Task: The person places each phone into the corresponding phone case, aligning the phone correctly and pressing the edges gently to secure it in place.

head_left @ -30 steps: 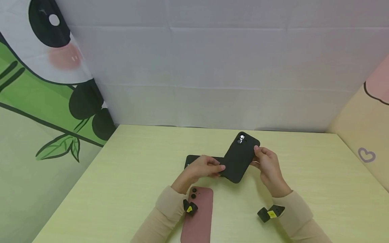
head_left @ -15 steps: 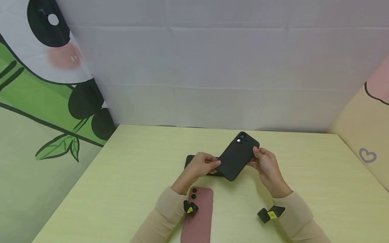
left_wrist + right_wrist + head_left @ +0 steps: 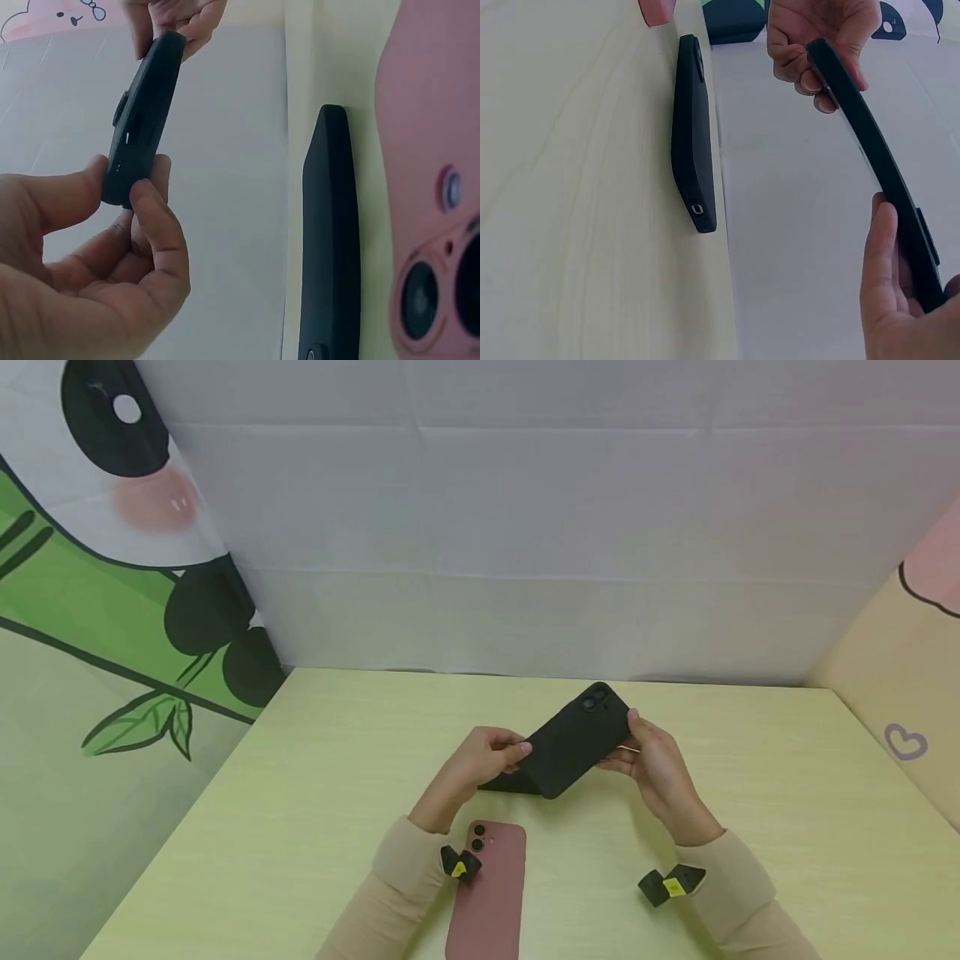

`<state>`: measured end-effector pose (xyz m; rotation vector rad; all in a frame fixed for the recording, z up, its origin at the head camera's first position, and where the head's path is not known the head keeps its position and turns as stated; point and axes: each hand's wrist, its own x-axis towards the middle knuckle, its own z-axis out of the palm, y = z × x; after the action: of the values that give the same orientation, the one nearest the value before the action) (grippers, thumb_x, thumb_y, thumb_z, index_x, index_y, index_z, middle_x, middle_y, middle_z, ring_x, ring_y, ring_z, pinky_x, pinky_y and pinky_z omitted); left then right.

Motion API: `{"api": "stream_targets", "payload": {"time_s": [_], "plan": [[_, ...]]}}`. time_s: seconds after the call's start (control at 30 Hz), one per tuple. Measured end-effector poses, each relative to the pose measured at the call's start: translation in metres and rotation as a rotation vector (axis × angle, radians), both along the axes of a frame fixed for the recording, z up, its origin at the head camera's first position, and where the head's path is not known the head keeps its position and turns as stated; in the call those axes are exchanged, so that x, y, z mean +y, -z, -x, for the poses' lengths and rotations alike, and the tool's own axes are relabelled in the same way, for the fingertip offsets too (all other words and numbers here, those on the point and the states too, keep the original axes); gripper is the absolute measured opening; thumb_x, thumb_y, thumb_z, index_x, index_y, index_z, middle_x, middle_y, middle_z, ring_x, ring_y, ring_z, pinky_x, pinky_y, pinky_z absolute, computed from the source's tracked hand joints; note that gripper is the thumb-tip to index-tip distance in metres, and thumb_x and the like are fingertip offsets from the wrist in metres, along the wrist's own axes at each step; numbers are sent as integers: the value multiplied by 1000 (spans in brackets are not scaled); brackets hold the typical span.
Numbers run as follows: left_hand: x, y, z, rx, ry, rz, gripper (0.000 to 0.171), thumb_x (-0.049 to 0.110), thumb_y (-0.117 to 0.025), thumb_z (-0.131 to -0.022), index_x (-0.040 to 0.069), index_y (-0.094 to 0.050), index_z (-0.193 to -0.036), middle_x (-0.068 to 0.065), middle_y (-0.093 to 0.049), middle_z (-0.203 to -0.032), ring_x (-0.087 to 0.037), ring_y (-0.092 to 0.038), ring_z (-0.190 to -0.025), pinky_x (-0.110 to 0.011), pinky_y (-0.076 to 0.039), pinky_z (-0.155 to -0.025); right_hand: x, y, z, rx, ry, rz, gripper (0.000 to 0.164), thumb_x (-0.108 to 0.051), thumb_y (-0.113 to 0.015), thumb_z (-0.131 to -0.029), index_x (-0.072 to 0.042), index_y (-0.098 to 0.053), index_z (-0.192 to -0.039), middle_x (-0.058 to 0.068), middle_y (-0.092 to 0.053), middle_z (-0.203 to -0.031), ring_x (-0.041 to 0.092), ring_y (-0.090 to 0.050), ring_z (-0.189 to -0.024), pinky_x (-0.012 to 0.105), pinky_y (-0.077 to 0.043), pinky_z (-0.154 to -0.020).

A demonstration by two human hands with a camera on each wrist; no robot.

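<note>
A phone in a black case [image 3: 576, 739] is held up over the table between both hands, tilted with its camera end at the upper right in the head view. My left hand [image 3: 480, 758] pinches its lower end between thumb and fingers; the left wrist view shows the grip on that edge. On the camera end, my right hand [image 3: 662, 772] has its thumb on the back and fingers underneath. Beneath them lies a second black phone [image 3: 692, 139], mostly hidden in the head view by the left hand and the held phone.
A pink phone [image 3: 495, 893] lies back up on the pale wooden table [image 3: 300, 827], its left side partly under the left wrist camera [image 3: 461, 864]. Behind the table's far edge hangs a white cloth backdrop [image 3: 525, 510].
The held phone has turned toward lying more sideways, its lower end swinging left and slightly up. My left hand has shifted left with that end; the right hand keeps its grip.
</note>
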<state>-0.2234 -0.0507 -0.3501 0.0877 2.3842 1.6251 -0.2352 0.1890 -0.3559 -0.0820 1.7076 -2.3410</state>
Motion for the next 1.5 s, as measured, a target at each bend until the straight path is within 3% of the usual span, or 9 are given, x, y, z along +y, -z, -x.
{"api": "stream_targets", "payload": {"time_s": [0.23,0.47,0.83,1.2,1.37,1.5], "plan": [[-2,-1,0,0,5,-47,27,20,-53,-93,1,-62,-110,-10,-59,-96,-16,-56,-83,-30,-50,-79,-1,0,-3,14,8,-5,26,-31,-38,-98,-11,-53,-103,-2,-66,-77,12,-66,-68,27,-55,-68],[3,3,0,-60,39,-191,34,25,-53,-93,-3,-54,-113,-12,-58,-99,-15,-58,-83,-32,-52,-83,-5,-2,-7,-2,95,57,24,-30,-40,-97,-12,-57,-95,-1,-63,-75,12,-64,-65,26,-54,-66],[7,8,-1,-139,98,-283,37,8,-60,-87,-8,-50,-119,-21,-62,-108,-14,-64,-80,-31,-53,-80,-7,-3,-12,-21,123,123,26,-29,-36,-98,-8,-49,-104,-1,-62,-85,12,-65,-73,27,-55,-71],[7,9,-4,-51,-7,-231,28,0,-61,-84,-9,-55,-110,-21,-64,-93,-15,-65,-73,-33,-55,-76,-6,-1,-12,12,15,161,29,-29,-33,-100,-8,-43,-116,0,-68,-86,13,-67,-76,28,-55,-74],[-3,2,-5,-39,0,-226,24,0,-62,-84,-8,-57,-107,-18,-65,-88,-16,-65,-71,-38,-54,-78,-5,0,-10,54,-15,106,30,-32,-37,-98,-8,-53,-108,1,-69,-83,15,-68,-75,29,-55,-74],[-13,-3,-4,-36,50,-230,26,1,-61,-85,-8,-55,-109,-15,-64,-85,-24,-66,-76,-37,-54,-78,-4,-1,-9,87,-8,-36,32,-35,-41,-96,-8,-56,-106,-4,-67,-85,12,-67,-77,28,-54,-75]]}}
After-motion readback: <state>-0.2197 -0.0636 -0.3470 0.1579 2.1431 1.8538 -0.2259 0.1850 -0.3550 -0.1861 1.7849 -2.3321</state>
